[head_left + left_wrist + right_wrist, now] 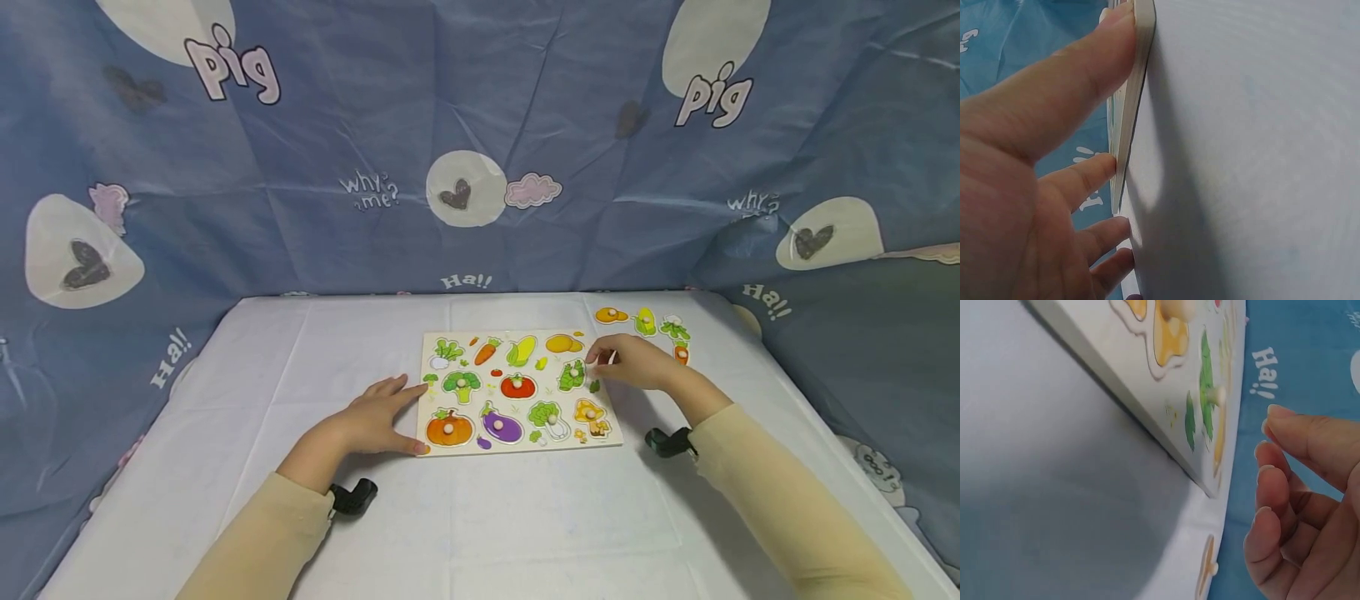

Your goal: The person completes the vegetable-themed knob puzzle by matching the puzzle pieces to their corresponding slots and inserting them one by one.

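**Around a vegetable puzzle board** [553, 375]

Lies on creased white cloth [555, 517], touched along its left edge by the splayed left hand [378, 417], clasping nothing; near its right edge, the right hand [633, 362] loosely curled, empty. Backed by wrinkled blue fabric [360, 242] lettered "pig".

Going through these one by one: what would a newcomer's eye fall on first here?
Probably the bright vegetable puzzle board in the middle of the white table, with the left hand touching its left edge and the right hand near its right edge. Next, four loose pieces near the table's far right corner, then the blue printed curtain behind.
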The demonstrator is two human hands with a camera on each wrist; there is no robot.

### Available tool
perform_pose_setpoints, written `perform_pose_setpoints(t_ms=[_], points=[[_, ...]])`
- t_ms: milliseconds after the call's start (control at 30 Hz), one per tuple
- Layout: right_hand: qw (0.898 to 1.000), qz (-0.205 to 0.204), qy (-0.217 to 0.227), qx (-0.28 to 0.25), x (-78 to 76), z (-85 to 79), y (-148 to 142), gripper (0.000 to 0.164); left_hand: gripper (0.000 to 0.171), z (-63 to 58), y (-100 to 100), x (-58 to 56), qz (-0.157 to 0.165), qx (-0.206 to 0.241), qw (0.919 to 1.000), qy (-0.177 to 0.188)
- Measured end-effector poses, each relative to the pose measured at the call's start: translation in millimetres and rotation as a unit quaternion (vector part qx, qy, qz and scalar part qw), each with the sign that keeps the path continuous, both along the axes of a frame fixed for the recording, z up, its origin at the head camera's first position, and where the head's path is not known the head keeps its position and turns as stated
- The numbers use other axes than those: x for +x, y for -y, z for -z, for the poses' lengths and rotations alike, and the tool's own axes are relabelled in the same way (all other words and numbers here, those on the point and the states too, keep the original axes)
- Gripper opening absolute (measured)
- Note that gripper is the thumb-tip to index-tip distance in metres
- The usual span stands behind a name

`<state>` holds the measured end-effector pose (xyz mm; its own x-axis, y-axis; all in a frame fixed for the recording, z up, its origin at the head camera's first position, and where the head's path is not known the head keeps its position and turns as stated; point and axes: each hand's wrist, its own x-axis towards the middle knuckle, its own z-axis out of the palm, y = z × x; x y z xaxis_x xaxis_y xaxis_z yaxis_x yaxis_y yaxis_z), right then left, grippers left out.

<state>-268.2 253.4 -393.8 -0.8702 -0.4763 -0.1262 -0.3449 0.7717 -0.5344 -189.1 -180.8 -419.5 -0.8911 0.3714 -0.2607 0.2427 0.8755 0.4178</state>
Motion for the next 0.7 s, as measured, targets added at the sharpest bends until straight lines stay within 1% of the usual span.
perform_pose_setpoints(t_ms=[167,533,700], points=[[1.0,0.013,-0.002,-0.008,2.0,-2.8,-12,0.014,0.104,0.9,-1,-0.1,0.002,-0.002,1.0,-0.001],[0.999,0.018,-0.033,-0.012,3.6,-15.9,-39,0.017,0.104,-0.3,-1,0.0,0.001,-0.003,1.0,0.0],[0.998,0.027,-0.054,-0.004,2.6,-17.5,-51,0.017,0.104,-1.0,-1,0.3,-0.001,-0.005,1.0,0.003]])
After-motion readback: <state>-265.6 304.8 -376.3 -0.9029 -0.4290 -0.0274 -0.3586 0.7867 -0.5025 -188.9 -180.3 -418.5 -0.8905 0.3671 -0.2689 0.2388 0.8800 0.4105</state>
